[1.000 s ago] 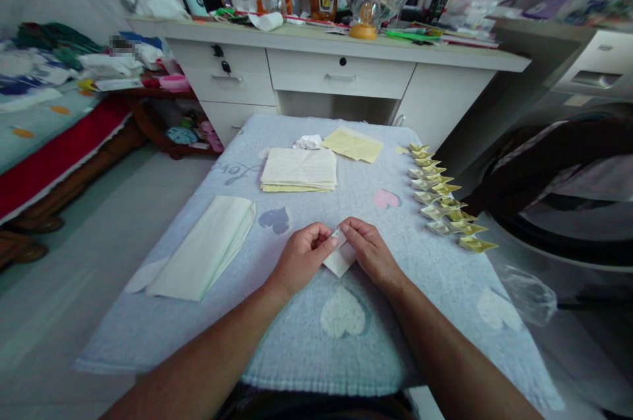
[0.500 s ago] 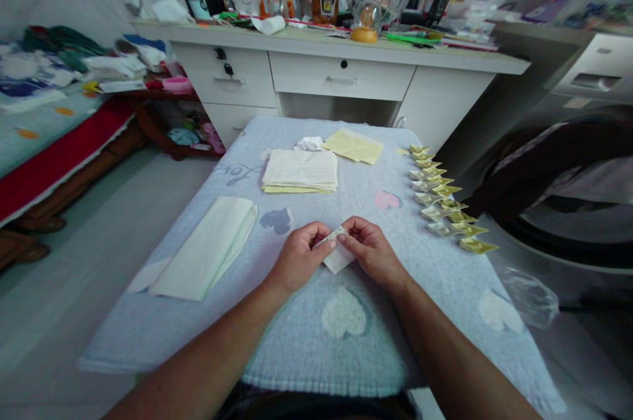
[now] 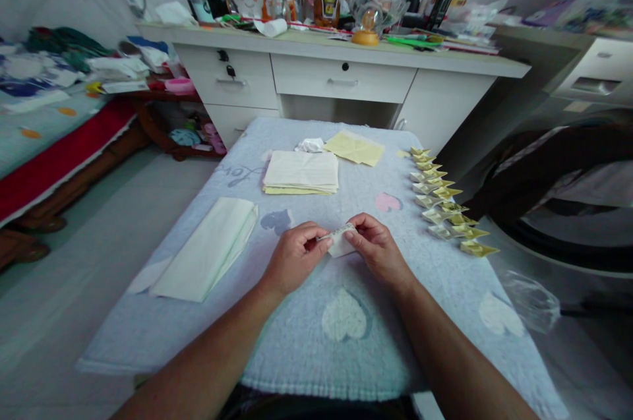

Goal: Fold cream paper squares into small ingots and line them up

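Observation:
Between my two hands is a small folded piece of white paper [image 3: 341, 244], held above the cloth-covered table. My left hand [image 3: 299, 255] pinches its left corner between thumb and fingers. At the opposite corner my right hand [image 3: 376, 246] grips it, thumb lying on the near face. Some printed marks show along the paper's upper edge. Beyond my hands lies a stack of white and yellow paper sheets [image 3: 301, 173]. To the right, folded paper boats [image 3: 442, 193], pale and yellow, stand in two rows.
A folded pale-green sheet [image 3: 208, 250] lies at left on the blue heart-patterned cloth [image 3: 297, 354]. Farther back are a yellow sheet [image 3: 355, 146] and a crumpled white paper [image 3: 310, 145]. A cluttered white desk [image 3: 341, 80] borders the far edge; a washing machine [image 3: 588, 87] stands at right.
My hands have moved slightly apart, drawing the paper's corners outward. Its lower point, which hung down between my hands, has tipped up, so the paper looks wider and shorter.

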`<state>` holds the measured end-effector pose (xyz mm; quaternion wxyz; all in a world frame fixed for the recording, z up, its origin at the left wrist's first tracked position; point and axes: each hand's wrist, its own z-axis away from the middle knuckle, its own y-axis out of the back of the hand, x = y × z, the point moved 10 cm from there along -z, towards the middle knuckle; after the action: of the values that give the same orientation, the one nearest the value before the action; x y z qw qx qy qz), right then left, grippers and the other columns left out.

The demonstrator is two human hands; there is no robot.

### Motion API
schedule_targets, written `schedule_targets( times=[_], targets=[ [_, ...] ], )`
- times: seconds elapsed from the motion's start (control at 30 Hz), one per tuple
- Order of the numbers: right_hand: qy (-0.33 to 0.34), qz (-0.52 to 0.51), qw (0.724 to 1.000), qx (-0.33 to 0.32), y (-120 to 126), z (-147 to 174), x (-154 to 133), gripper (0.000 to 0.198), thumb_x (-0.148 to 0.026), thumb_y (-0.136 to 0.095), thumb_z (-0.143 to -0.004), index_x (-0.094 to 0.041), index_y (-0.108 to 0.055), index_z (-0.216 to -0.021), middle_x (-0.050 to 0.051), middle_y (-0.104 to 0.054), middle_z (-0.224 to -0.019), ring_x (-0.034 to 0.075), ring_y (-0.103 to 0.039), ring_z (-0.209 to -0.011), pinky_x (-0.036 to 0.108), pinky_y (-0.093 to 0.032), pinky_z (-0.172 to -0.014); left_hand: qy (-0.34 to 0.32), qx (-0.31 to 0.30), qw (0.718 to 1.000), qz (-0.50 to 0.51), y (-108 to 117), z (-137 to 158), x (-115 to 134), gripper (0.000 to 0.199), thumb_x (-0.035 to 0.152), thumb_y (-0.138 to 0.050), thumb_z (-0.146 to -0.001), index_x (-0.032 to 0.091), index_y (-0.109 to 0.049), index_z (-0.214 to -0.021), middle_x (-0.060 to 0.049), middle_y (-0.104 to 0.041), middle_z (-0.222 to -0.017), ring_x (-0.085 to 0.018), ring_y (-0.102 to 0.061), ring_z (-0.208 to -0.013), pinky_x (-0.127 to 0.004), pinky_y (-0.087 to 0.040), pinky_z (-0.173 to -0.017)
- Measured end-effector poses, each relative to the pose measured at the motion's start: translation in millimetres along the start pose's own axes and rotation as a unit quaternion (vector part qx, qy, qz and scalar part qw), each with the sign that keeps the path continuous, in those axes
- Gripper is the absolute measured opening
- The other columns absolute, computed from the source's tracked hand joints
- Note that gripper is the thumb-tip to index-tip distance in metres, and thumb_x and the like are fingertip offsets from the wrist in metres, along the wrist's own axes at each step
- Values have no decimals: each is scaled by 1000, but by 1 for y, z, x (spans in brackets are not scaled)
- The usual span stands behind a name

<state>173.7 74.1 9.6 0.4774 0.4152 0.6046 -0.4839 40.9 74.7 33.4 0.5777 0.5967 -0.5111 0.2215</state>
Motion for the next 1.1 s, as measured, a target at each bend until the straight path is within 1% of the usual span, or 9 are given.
schedule_targets(
  times=[0.17,0.3,0.5,0.6,0.73,0.83,0.93,1.0,1.1],
  targets=[
    [59,121,991,12,2,1,-13,20,-33,-73,-78,-24,-64,-94,0,-57,-85,15,-52,-80,27,-40,-74,-19,11,1000,-14,0,0,1,15,24,-61,-86,17,-71,-77,-1,-63,-71,-12,-56,-65,-23,-39,-60],
    [95,186,978,14,1,2,-20,11,-33,-69,-82,-23,-70,-85,1,-59,-82,16,-54,-80,30,-40,-75,-23,25,999,-29,0,2,1,13,22,-63,-84,18,-72,-77,-1,-66,-71,-12,-59,-66,-23,-40,-62],
    [95,161,982,6,0,1,-23,12,-32,-67,-85,-23,-74,-82,2,-62,-79,16,-57,-78,30,-42,-75,-6,34,999,-15,2,2,-6,11,24,-65,-83,18,-72,-78,-1,-65,-71,-12,-57,-66,-23,-41,-61],
    [79,138,987,12,4,0,-20,11,-32,-68,-83,-24,-75,-82,1,-62,-78,15,-56,-77,29,-41,-73,20,45,998,28,4,1,-12,10,26,-67,-80,18,-72,-80,0,-65,-70,-12,-55,-62,-22,-41,-58],
    [66,91,993,30,11,-2,-15,10,-32,-70,-81,-23,-75,-80,1,-61,-77,14,-54,-74,27,-40,-68,68,32,992,101,4,-1,-19,14,30,-68,-79,16,-71,-78,0,-65,-67,-11,-55,-60,-21,-41,-57],
    [51,64,996,33,10,-2,-10,11,-33,-71,-80,-22,-73,-78,0,-59,-76,13,-53,-71,26,-39,-66,57,36,993,94,7,-1,-15,13,28,-68,-78,16,-70,-74,0,-64,-65,-11,-54,-60,-21,-41,-57],
    [25,51,998,40,6,-2,-3,16,-35,-75,-75,-23,-70,-86,-2,-59,-75,12,-51,-66,25,-39,-63,29,46,997,56,10,-1,-8,12,25,-67,-78,16,-69,-70,0,-63,-64,-11,-52,-58,-22,-39,-56],
    [22,75,996,36,2,-2,-2,18,-35,-75,-74,-23,-69,-85,-2,-59,-73,13,-51,-67,26,-39,-64,16,49,998,40,10,-1,-6,12,23,-66,-78,16,-69,-69,0,-63,-64,-11,-52,-58,-22,-38,-56],
    [43,116,992,21,-4,-2,-7,15,-35,-72,-78,-21,-68,-75,-1,-60,-72,14,-52,-71,27,-40,-69,9,47,998,32,9,-1,-4,12,23,-66,-79,16,-69,-69,0,-62,-64,-11,-52,-59,-22,-38,-56]
  ],
)
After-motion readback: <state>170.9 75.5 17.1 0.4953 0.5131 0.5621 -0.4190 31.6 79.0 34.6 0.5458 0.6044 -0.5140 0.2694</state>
